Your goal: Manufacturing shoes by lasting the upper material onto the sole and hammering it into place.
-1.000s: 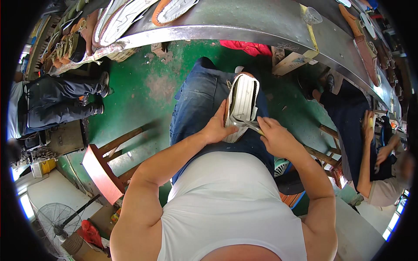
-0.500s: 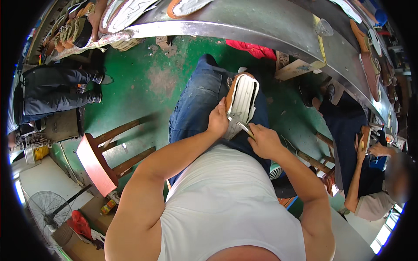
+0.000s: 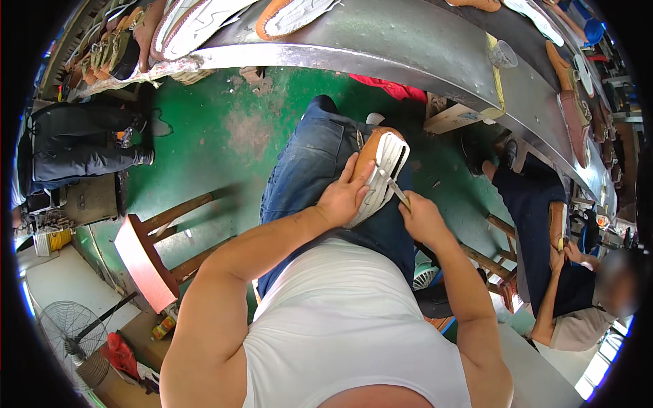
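An unfinished shoe (image 3: pixel 390 160), with a brown upper and white ridged underside, lies bottom up across my lap. My left hand (image 3: pixel 343 194) grips its left side, fingers along the brown upper. In my closed right hand (image 3: pixel 423 216) is a slim hand tool (image 3: pixel 399 193) with a metal head and a pale yellowish handle. Its head meets the white underside close to my left fingertips. Whether it is a hammer or pincers I cannot make out. My left palm hides part of the shoe's near side.
A metal-topped bench (image 3: pixel 381 51) curves across the front, bearing several shoes and a clear cup (image 3: pixel 503 54). Wooden stools stand at left (image 3: pixel 146 262) and right (image 3: pixel 486 258). A co-worker (image 3: pixel 578 299) at right handles a brown shoe. A fan (image 3: pixel 71 333) stands lower left.
The tool's head has moved farther up the shoe, toward its far end. My left hand has shifted forward along the shoe, which now sits tilted more to the right.
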### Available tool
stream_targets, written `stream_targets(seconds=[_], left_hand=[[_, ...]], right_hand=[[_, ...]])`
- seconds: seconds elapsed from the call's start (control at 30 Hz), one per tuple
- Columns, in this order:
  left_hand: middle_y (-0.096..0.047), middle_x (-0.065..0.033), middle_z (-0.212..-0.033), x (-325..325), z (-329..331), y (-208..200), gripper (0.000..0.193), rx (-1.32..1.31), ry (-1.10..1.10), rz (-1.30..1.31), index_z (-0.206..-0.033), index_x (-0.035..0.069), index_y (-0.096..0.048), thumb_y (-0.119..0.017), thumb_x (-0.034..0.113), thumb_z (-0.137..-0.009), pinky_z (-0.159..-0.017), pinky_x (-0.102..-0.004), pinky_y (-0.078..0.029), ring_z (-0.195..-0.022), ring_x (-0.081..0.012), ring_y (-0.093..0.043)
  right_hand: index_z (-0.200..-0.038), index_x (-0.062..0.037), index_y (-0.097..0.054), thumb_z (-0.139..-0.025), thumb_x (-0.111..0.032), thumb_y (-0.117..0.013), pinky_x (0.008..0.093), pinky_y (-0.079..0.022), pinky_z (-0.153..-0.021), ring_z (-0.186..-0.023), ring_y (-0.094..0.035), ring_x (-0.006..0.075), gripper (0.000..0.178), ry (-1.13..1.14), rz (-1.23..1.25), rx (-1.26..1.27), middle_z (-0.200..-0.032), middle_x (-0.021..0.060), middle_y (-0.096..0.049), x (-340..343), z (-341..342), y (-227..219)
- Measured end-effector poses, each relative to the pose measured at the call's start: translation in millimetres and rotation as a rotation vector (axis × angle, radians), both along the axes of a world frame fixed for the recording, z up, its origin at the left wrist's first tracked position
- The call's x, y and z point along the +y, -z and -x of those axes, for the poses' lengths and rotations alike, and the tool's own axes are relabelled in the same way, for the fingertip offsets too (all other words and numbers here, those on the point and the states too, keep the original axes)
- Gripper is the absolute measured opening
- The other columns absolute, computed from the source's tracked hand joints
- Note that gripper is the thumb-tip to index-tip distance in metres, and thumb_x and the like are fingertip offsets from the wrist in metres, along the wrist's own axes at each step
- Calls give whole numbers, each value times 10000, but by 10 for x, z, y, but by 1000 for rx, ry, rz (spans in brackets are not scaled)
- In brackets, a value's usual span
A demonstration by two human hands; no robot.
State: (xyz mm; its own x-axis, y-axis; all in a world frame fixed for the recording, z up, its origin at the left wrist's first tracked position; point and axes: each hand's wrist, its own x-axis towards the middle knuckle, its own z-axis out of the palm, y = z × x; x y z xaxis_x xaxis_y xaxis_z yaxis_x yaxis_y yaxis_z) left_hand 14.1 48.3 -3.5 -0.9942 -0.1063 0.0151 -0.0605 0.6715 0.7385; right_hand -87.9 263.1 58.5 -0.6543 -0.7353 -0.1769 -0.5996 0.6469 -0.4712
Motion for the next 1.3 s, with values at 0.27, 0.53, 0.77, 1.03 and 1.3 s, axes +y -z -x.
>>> stream_targets(seconds=[0.27,0.53,0.77,1.03,1.3], left_hand=[[-120,-411,-1538,-145,229,-384,649,-360,213,122,-1580,270,-205,-480,373,-1002,-888,-452,-556,-932,-477,-674],[-159,-407,-1524,-109,-193,-218,923,-271,212,82,-1592,187,-103,-671,372,-889,-984,-448,-498,-1049,-508,-627],[-635,-312,-1171,-353,-18,-1059,932,-489,76,-114,-1520,36,-232,-781,228,-791,-973,-396,-491,-1087,-448,-636],[-705,-163,-942,-442,891,-1438,491,216,-22,-589,-1159,-30,-572,-805,227,-811,-774,-332,-547,-851,-225,-697],[-710,-198,-1070,-397,439,-446,551,-330,-14,-409,-1235,-40,-632,-787,250,-793,-853,-348,-538,-948,-256,-699]], right_hand=[[-1097,10,-583,-970,-304,-571,492,-504,-732,-796,-629,463,339,51,281,-155,-920,256,-648,-138,334,-158],[-1058,4,-588,-992,-300,-527,506,-503,-765,-888,-636,456,318,68,56,-179,-960,266,-658,-79,265,207],[-1164,22,-572,-1042,-320,-476,351,-517,-709,-789,-654,226,375,415,525,-393,-912,122,-671,430,-202,594],[-1114,-4,-591,-983,-231,-572,282,-492,-702,-747,-583,118,263,545,508,-466,-873,50,-634,598,-348,500],[-1187,-15,-584,-903,-133,-617,367,-508,-821,-883,-662,291,309,263,186,-583,-953,149,-669,421,-189,-251]])
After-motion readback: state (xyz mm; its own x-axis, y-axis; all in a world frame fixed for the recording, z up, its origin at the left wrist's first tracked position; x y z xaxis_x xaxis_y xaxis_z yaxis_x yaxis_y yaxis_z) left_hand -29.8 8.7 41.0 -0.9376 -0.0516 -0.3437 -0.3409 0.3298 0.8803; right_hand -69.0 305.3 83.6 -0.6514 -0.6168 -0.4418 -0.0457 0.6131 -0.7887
